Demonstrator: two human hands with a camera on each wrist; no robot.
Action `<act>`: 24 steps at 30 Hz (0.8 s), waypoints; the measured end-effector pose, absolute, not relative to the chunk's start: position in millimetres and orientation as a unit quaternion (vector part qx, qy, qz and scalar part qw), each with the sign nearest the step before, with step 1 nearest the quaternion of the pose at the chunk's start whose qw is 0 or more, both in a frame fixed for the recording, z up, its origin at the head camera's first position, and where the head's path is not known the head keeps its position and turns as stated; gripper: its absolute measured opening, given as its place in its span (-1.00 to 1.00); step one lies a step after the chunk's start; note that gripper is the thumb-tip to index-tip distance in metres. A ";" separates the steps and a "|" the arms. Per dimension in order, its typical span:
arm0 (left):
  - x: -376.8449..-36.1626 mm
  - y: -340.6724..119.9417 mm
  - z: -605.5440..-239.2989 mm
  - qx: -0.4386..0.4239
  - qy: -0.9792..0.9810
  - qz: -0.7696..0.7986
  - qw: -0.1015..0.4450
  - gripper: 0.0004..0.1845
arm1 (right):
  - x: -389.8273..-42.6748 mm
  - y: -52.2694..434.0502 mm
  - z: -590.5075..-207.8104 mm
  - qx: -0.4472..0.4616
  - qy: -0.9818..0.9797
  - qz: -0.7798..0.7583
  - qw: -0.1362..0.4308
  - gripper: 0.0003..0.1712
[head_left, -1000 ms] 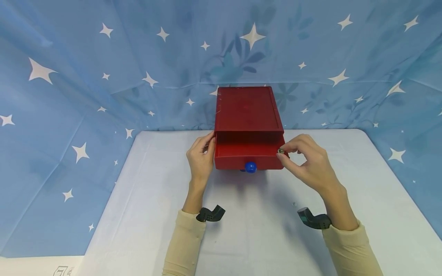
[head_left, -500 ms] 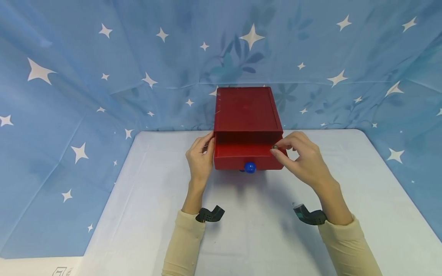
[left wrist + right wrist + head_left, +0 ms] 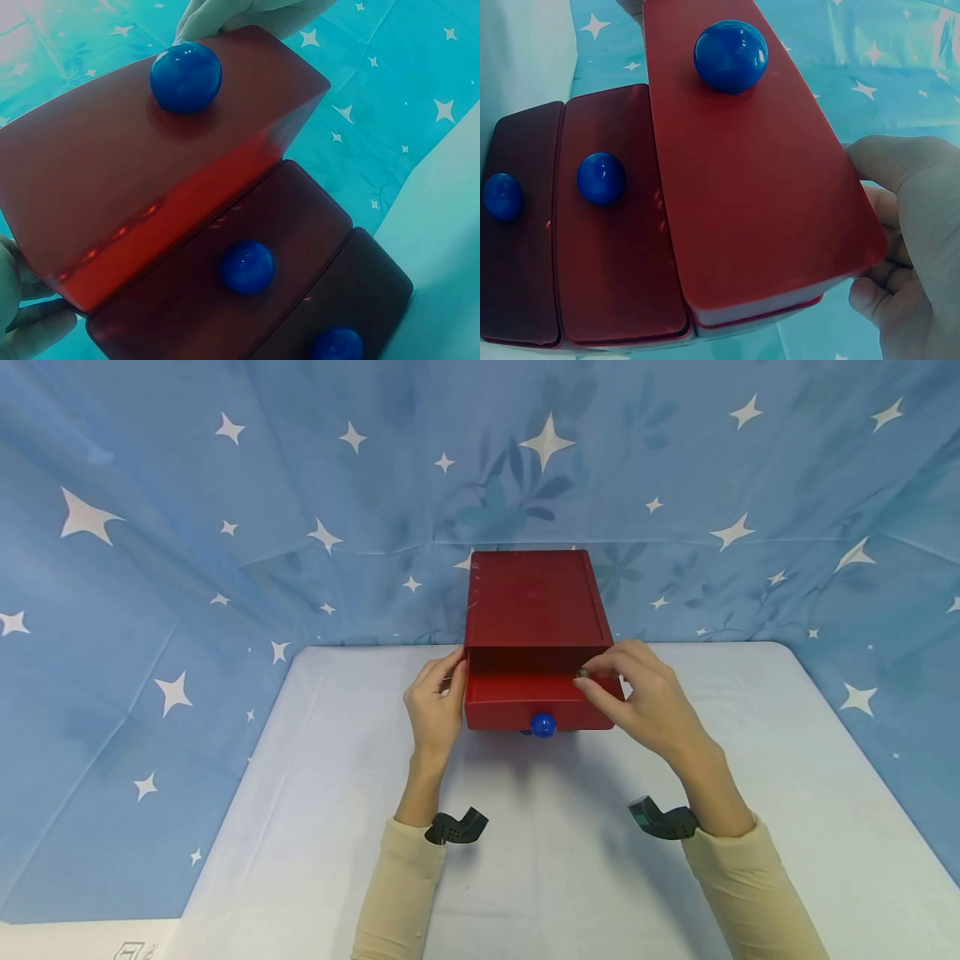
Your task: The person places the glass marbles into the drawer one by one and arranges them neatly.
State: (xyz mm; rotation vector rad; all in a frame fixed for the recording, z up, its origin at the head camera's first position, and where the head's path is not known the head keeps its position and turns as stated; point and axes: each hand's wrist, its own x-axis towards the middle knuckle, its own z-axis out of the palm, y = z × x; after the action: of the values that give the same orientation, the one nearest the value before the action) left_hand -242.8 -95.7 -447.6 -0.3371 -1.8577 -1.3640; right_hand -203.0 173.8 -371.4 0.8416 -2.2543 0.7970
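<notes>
A red drawer cabinet point(image 3: 536, 597) stands at the back of the table. Its top drawer point(image 3: 501, 716), with a round blue knob point(image 3: 543, 725), is pulled out. Between thumb and forefinger, my right hand point(image 3: 656, 702) pinches a small dark round thing point(image 3: 582, 673) over the right part of that drawer; its exact kind is too small to tell. My left hand point(image 3: 435, 710) touches the cabinet's left side with fingers and thumb near the drawer. Two lower drawers appear closed in the left wrist view, each with a blue knob point(image 3: 248, 267).
White cloth covers the table point(image 3: 525, 877). A blue curtain point(image 3: 375, 485) with pale stars and leaf prints hangs behind and at the sides. Each wrist carries a black camera mount point(image 3: 457, 827). Printed marks show on a pale surface point(image 3: 82, 943) at the lower left.
My right hand has moved left and slightly away from me, bringing the small round thing from the drawer's right edge to over its inside. The left hand and drawer stay put.
</notes>
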 end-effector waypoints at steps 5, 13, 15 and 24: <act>-242.1 -93.6 -445.7 -0.129 -0.732 -0.535 0.401 -0.77 | -207.2 167.6 -368.7 0.315 -0.855 0.298 0.283 -0.76; -227.0 -88.2 -424.5 -0.125 -0.734 -0.532 0.404 -0.78 | -209.0 161.7 -366.3 0.303 -0.871 0.283 0.262 -0.75; -224.9 -88.1 -422.0 -0.127 -0.733 -0.532 0.404 -0.78 | -209.6 161.1 -366.3 0.304 -0.873 0.279 0.261 -0.74; -239.1 -92.1 -441.1 -0.128 -0.733 -0.530 0.406 -0.78 | -211.7 160.8 -366.4 0.311 -0.868 0.283 0.264 -0.72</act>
State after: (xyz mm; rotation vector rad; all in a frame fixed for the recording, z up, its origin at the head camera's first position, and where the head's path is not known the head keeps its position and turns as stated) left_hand -239.1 -92.1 -441.1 -0.3223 -1.8501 -1.3378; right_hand -211.7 160.8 -366.4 0.8418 -2.3462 0.7653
